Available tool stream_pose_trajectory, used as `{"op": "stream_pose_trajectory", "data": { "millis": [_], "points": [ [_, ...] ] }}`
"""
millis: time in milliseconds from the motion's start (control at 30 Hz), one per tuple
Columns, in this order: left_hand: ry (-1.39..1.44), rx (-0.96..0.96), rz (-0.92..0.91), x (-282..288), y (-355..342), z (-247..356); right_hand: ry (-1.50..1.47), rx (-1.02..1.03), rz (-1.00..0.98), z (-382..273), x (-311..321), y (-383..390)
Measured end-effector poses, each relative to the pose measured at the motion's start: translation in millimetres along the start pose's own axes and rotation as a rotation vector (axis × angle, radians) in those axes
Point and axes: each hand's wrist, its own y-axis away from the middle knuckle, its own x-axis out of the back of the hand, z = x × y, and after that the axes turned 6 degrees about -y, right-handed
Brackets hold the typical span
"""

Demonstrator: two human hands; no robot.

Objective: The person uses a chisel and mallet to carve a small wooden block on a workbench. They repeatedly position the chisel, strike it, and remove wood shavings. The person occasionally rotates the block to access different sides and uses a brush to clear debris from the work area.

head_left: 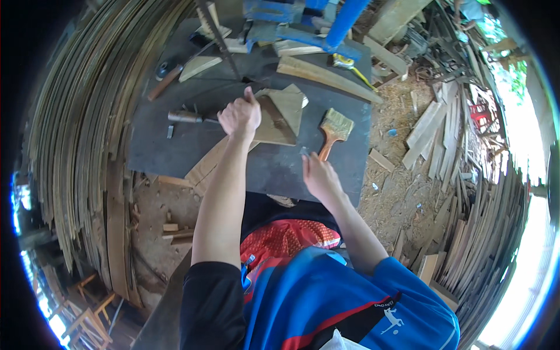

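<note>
On a dark worktop (163,146), my left hand (239,116) is closed over the left side of a triangular wooden piece (274,128); what its fingers hold is hidden. A wooden-handled tool (182,116) lies just left of it, beside a small metal piece (170,132). My right hand (319,175) grips the handle end of a wide paintbrush (335,127) lying bristles-away at the right. A long board (204,166) slants under my left forearm toward the front edge.
Blue metal equipment (341,23), a yellow tape measure (344,60), offcuts (315,73) and a wooden-handled tool (164,81) occupy the back. Stacked planks (76,146) line the left; scrap wood (431,128) litters the right floor. Another person (466,14) is at far upper right.
</note>
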Motion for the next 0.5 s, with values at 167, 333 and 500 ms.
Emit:
{"op": "stream_pose_trajectory", "data": {
  "millis": [167, 333, 500],
  "points": [
    [-0.002, -0.003, 0.019, 2, 1, -1, 0.044, -0.028, -0.048, 2, 12, 17],
    [-0.022, -0.019, 0.06, -3, -1, 2, 0.026, -0.003, 0.004, 2, 5, 4],
    [-0.013, -0.05, 0.063, -2, -2, 3, 0.017, -0.001, 0.004, 7, 7, 9]
  ]
}}
